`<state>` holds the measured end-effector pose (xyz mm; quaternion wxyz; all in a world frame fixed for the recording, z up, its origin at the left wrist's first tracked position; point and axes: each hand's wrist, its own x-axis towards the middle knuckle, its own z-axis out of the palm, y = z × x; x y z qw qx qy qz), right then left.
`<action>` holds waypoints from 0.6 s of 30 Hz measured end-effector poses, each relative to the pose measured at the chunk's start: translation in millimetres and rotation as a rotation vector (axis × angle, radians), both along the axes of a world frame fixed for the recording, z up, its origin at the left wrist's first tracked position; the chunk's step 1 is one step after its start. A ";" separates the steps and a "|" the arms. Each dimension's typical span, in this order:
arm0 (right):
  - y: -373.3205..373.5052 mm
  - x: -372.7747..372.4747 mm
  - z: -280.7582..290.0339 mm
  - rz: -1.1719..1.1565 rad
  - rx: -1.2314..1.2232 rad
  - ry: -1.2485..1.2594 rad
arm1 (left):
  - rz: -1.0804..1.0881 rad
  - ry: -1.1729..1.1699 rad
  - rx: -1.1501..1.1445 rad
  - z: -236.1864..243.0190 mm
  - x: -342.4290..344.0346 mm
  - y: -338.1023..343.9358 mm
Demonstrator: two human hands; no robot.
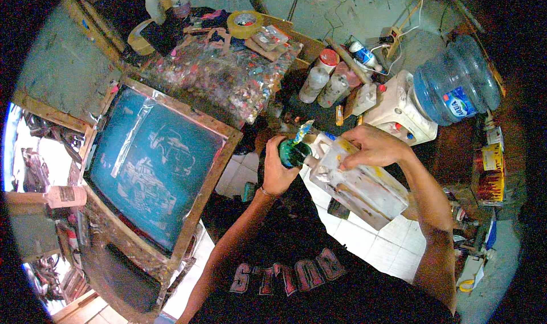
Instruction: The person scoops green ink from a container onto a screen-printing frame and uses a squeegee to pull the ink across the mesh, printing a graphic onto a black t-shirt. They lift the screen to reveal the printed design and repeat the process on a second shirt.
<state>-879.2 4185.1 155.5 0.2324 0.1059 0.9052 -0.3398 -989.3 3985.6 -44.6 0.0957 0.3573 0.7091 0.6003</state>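
Note:
My left hand (276,173) is closed around a small green cup (288,155) in front of my chest. A stick-like thing with a crumpled yellow, blue and silver end (303,131) juts out of the cup; its kind is hard to make out. My right hand (376,146) grips a whitish, stained plastic jerrycan (364,187) from above. The jerrycan lies tilted on its side, its spout at the rim of the green cup. Whether liquid is running out, I cannot tell.
At the left stands a wooden-framed screen with teal mesh (145,181). Behind it is a paint-crusted table (222,73) bearing a roll of yellow tape (245,23). To the right are two cloudy bottles (314,83) and a water dispenser (401,110) with a large blue bottle (456,85).

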 end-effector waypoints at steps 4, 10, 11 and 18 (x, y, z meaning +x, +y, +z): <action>11.1 19.6 -10.8 0.019 0.041 0.104 | 0.010 -0.055 -0.012 0.4 -2.6 3.6; 41.6 77.8 -67.7 -0.430 -0.238 0.116 | 0.017 -0.086 -0.019 -11.7 -8.1 10.9; 46.2 89.0 -87.5 -0.530 -0.285 0.143 | 0.031 -0.070 -0.086 -15.0 -9.2 9.7; 61.4 91.3 -278.7 -1.390 0.106 0.657 | -0.033 -0.236 -0.050 -22.2 -4.0 -1.1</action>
